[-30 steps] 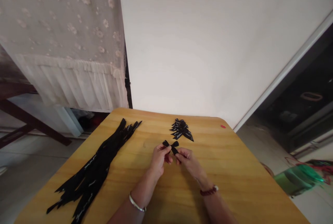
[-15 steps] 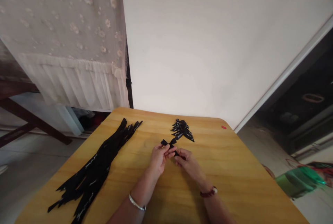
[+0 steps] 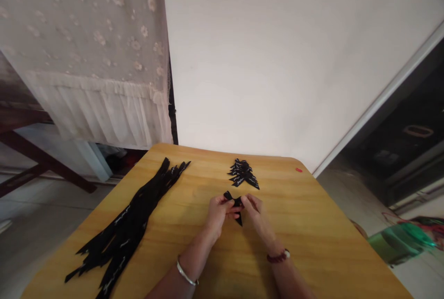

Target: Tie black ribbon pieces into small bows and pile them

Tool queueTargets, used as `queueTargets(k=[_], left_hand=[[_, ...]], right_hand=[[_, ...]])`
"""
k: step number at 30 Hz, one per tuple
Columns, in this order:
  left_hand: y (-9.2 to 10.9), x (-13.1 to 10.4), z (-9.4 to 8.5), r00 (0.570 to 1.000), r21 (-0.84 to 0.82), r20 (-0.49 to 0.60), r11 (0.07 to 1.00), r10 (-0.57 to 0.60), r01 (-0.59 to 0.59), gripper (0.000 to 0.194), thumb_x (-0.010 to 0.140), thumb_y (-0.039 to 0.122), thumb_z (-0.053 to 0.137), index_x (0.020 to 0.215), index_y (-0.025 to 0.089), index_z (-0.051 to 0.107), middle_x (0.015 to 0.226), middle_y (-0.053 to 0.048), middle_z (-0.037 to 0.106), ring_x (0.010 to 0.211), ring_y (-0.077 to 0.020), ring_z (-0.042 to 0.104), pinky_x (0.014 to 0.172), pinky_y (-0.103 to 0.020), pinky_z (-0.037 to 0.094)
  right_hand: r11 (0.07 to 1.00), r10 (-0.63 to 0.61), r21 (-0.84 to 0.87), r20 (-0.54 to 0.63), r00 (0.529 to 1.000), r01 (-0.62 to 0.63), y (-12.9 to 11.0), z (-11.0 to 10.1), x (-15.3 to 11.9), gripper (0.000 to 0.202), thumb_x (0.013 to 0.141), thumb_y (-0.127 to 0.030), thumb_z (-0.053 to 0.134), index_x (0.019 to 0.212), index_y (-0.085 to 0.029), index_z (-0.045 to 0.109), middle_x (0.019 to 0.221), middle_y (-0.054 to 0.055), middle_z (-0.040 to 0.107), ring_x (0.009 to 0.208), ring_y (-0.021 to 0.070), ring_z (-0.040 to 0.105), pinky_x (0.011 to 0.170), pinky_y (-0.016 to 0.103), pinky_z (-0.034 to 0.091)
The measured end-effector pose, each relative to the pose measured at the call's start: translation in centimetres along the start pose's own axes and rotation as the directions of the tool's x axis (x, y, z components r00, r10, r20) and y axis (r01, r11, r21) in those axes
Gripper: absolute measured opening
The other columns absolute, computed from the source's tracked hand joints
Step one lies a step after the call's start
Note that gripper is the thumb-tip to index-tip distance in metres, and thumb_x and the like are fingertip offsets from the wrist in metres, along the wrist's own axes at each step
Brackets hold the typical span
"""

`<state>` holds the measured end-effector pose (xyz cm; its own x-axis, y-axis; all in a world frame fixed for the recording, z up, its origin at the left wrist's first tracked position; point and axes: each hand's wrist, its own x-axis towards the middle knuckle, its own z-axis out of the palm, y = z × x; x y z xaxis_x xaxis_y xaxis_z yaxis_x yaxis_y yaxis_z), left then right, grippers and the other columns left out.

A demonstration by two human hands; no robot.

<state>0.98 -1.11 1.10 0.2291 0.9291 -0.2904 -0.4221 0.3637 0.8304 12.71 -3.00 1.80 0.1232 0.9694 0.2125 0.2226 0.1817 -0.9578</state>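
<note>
Between my two hands, above the wooden table, is a black ribbon bow [image 3: 237, 201] with one tail pointing down below the fingers. My left hand [image 3: 219, 212] pinches its left side, thumb on top. On the other side, my right hand [image 3: 254, 211] grips the right loop between thumb and fingertips. The knot is partly covered by the fingers. Just beyond my hands lies a small pile of black ribbon bows [image 3: 243, 172] with white lettering. To the left is a long bundle of black ribbon strips [image 3: 138, 211], some showing white script.
The wooden table [image 3: 305, 239] stands against a white wall panel [image 3: 277, 67]. A small red piece [image 3: 299, 170] lies near its far right corner. At left hang a lace curtain [image 3: 104, 49] and a dark wooden frame [image 3: 31, 151]. A green container [image 3: 398, 242] is beyond the right edge.
My right hand has moved up from the lower tail to the bow's right loop. The bow has shifted slightly right and turned, and a tail now hangs below my fingers.
</note>
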Motion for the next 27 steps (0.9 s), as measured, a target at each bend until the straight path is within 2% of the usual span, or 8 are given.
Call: queueTargets(k=[4, 7, 15, 23, 27], left_hand=[[-0.2, 0.1, 0.0, 0.999, 0.004, 0.031, 0.999, -0.037, 0.037, 0.012, 0.062, 0.016, 0.061, 0.070, 0.009, 0.056, 0.066, -0.008, 0.065, 0.057, -0.0188, 0.063, 0.047, -0.025, 0.050], [-0.2, 0.0, 0.2, 0.995, -0.005, 0.092, 1.000, -0.028, 0.029, 0.019, 0.060, 0.021, 0.064, 0.072, 0.009, 0.057, 0.067, -0.008, 0.065, 0.055, -0.0174, 0.063, 0.049, -0.025, 0.050], [0.2, -0.3, 0.4, 0.998, 0.071, 0.053, 0.997, -0.037, 0.034, 0.014, 0.061, 0.020, 0.062, 0.067, 0.007, 0.059, 0.063, -0.009, 0.065, 0.048, -0.0155, 0.061, 0.044, -0.023, 0.048], [-0.1, -0.3, 0.2, 0.994, 0.104, 0.090, 0.993, -0.061, 0.052, 0.013, 0.061, 0.020, 0.062, 0.065, 0.009, 0.058, 0.060, -0.008, 0.063, 0.049, -0.0171, 0.061, 0.044, -0.024, 0.048], [0.0, -0.5, 0.3, 0.989, 0.077, 0.129, 0.995, -0.072, 0.062, 0.018, 0.059, 0.023, 0.065, 0.067, 0.009, 0.057, 0.060, -0.007, 0.063, 0.049, -0.0180, 0.062, 0.044, -0.024, 0.047]], right_hand=[[0.998, -0.018, -0.062, -0.035, 0.999, 0.016, 0.5, 0.1, 0.1, 0.032, 0.071, -0.039, 0.050, 0.049, -0.020, 0.037, 0.047, -0.005, 0.033, 0.046, 0.0099, 0.033, 0.042, 0.023, 0.026], [0.997, -0.017, -0.078, -0.047, 0.999, 0.014, 1.0, 0.1, 0.3, 0.031, 0.072, -0.036, 0.048, 0.049, -0.020, 0.034, 0.047, -0.006, 0.030, 0.045, 0.0094, 0.030, 0.042, 0.023, 0.024], [0.995, -0.010, -0.102, -0.006, 1.000, 0.009, 1.0, 0.0, 0.2, 0.032, 0.074, -0.038, 0.044, 0.050, -0.021, 0.033, 0.047, -0.005, 0.033, 0.046, 0.0100, 0.033, 0.044, 0.023, 0.026], [0.981, 0.007, -0.195, -0.005, 1.000, -0.008, 0.7, -0.2, 0.1, 0.032, 0.077, -0.038, 0.041, 0.051, -0.020, 0.037, 0.048, -0.004, 0.038, 0.048, 0.0107, 0.037, 0.046, 0.023, 0.029], [0.985, 0.022, -0.169, -0.013, 1.000, -0.024, 0.6, -0.2, 0.2, 0.034, 0.075, -0.041, 0.044, 0.048, -0.020, 0.037, 0.046, -0.004, 0.039, 0.046, 0.0106, 0.038, 0.045, 0.023, 0.029]])
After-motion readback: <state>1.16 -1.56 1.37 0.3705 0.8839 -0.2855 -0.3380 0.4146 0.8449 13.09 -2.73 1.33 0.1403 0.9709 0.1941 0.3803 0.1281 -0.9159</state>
